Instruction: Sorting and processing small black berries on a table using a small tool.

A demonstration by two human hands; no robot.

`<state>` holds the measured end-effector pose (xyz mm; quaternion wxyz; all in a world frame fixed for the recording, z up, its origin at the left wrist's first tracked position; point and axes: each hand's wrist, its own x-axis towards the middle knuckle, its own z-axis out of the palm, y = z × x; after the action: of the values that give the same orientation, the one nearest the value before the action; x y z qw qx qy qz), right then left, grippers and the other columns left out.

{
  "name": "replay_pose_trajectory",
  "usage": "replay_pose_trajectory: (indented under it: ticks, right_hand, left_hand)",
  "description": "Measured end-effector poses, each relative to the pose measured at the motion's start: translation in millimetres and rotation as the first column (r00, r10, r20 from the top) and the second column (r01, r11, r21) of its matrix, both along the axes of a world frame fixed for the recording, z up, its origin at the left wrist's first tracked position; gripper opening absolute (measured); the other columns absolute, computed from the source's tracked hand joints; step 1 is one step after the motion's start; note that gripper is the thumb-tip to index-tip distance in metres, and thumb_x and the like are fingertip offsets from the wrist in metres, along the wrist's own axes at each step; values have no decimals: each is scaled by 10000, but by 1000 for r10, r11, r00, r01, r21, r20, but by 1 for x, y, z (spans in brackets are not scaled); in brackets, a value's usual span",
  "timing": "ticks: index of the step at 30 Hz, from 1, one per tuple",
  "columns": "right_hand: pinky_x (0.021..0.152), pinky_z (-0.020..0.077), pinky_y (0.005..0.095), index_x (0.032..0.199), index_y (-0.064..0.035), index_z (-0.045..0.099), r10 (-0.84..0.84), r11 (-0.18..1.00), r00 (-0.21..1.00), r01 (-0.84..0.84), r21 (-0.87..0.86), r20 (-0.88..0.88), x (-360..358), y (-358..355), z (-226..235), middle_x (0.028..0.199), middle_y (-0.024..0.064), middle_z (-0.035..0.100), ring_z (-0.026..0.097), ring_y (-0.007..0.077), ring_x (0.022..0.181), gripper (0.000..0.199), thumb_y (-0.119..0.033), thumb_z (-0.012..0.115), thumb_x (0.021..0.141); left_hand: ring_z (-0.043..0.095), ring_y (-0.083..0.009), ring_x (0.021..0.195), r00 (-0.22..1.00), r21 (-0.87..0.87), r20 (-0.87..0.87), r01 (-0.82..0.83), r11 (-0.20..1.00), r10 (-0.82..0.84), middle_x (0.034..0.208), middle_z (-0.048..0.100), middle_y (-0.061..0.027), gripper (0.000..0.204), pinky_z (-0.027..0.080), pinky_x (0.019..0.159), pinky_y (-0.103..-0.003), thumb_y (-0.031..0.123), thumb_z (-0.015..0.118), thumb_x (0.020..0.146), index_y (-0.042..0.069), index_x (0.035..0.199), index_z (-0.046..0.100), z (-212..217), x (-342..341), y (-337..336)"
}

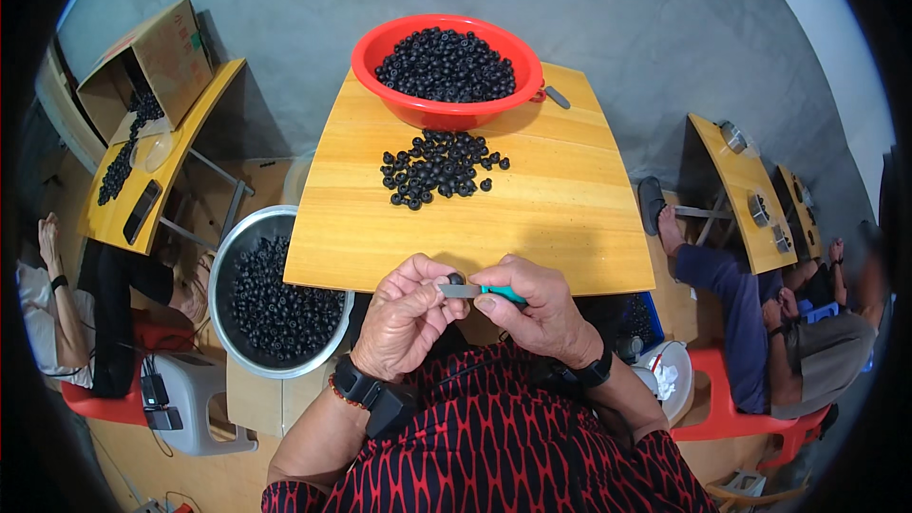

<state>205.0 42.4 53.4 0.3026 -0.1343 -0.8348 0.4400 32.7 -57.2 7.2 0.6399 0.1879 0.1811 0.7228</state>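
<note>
My left hand [410,309] pinches a small black round part [456,278] between thumb and fingertips, just past the table's near edge. In my right hand [541,309] is a small knife [503,293] with a teal handle. Its short grey blade lies across the front of the part, with the tip by my left thumb. On the wooden table [551,199] ahead is a loose pile of similar black parts [442,169], some showing a hole. Behind the pile, a red basin [370,85] holds a heap of them.
A metal bowl [220,294] full of black parts stands low on my left. Another grey-handled tool [558,97] lies beside the basin. At far left, a cardboard box [176,57] spills parts onto a side table. People sit on both sides; a white bucket [676,375] is at my right.
</note>
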Motion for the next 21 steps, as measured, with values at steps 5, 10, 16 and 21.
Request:
replay_pose_trajectory:
  ticks: [5,10,16,21]
  right_hand:
    - [615,457,342,1073,-19,645,-14,999,1000,15,47,-19,-1,1,-4,793,109,608,578,246,673,177,-79,642,906]
    - [611,457,335,1109,-8,646,-12,994,999,16,107,-37,-2,2,-5,778,108,592,583,243,674,210,-74,638,909]
    - [604,454,326,1116,9,656,-25,994,1000,24,107,4,0,2,-5,770,111,577,577,231,669,225,-75,636,908]
    - [619,458,329,1115,10,656,-10,994,1000,12,106,-19,-3,1,-8,780,114,586,575,235,677,223,-85,636,914]
  left_hand:
    - [657,-212,803,1000,1,-16,-6,1000,6,928,671,-135,168,524,788,-353,76,650,926,0,1062,586,-1,-1,0]
    - [659,-199,809,999,-13,-25,-24,1000,24,949,677,-138,149,532,791,-347,64,639,936,0,1059,585,-1,0,1]
    - [662,-193,824,995,-1,-79,-54,999,53,956,679,-130,126,549,784,-332,58,638,941,3,1040,582,-1,-2,0]
    - [661,-197,822,992,8,-102,-72,997,72,955,680,-133,111,555,783,-330,53,631,944,-2,1025,580,0,-3,0]
